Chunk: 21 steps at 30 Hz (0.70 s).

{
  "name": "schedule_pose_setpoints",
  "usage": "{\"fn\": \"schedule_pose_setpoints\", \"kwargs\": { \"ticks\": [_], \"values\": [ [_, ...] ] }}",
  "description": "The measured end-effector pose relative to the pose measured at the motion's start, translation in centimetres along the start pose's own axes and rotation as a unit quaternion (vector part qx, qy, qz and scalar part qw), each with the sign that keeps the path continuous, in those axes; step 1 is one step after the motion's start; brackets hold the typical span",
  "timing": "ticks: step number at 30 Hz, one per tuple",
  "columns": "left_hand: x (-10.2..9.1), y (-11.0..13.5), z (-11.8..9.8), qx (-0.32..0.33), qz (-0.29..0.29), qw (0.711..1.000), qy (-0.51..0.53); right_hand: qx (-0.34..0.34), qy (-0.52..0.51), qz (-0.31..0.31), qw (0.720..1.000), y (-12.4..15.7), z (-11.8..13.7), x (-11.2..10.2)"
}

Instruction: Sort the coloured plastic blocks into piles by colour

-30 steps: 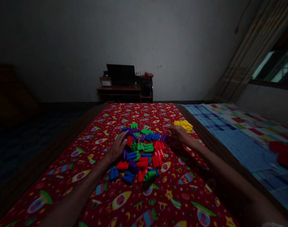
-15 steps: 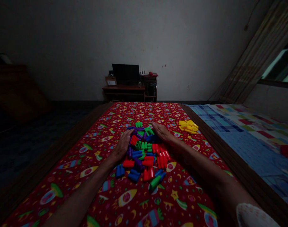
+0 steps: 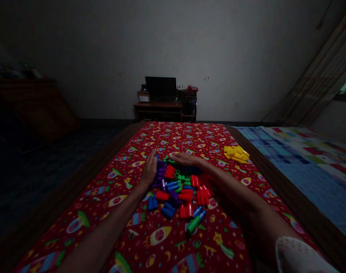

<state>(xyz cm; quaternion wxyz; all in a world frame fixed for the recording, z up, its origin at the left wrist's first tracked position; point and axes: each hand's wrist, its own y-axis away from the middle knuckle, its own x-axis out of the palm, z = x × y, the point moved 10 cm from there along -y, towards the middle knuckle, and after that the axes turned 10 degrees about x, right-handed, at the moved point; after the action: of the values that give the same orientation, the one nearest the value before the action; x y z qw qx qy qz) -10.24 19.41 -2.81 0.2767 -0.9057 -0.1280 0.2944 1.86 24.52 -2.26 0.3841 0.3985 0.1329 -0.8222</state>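
Left hand [image 3: 149,168] stands edgewise, right hand [image 3: 186,159] lies flat, against plastic blocks [image 3: 175,189].

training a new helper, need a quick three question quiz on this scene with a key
1. True or false: the yellow plastic pieces lie mixed into the main heap of coloured plastic pieces.
2. Which lies flat, palm down, across the far side of the heap: the left hand or the right hand?
3. Fill the gap: the red cloth under the heap is printed with rockets and ___.

Key: 1 false, they lie apart, to the right of the heap; 2 the right hand; 3 stars.
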Motion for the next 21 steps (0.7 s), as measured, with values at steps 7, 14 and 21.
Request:
{"fn": "schedule_pose_setpoints", "kwargs": {
  "ticks": [7, 14, 21],
  "values": [
    [1.2, 0.4, -0.5, -0.032, 0.104, 0.994, 0.034, 0.025, -0.001, -0.158, 0.987, 6.1, -1.5, -5.1],
    [1.8, 0.6, -1.3, -0.032, 0.136, 0.989, 0.052, 0.121, 0.079, -0.105, 0.984, 5.8, -5.0, -3.2],
    [1.8, 0.8, -1.3, -0.035, 0.135, 0.989, 0.056, 0.169, 0.004, -0.199, 0.965, 6.6, -8.0, -7.1]
  ]
}}
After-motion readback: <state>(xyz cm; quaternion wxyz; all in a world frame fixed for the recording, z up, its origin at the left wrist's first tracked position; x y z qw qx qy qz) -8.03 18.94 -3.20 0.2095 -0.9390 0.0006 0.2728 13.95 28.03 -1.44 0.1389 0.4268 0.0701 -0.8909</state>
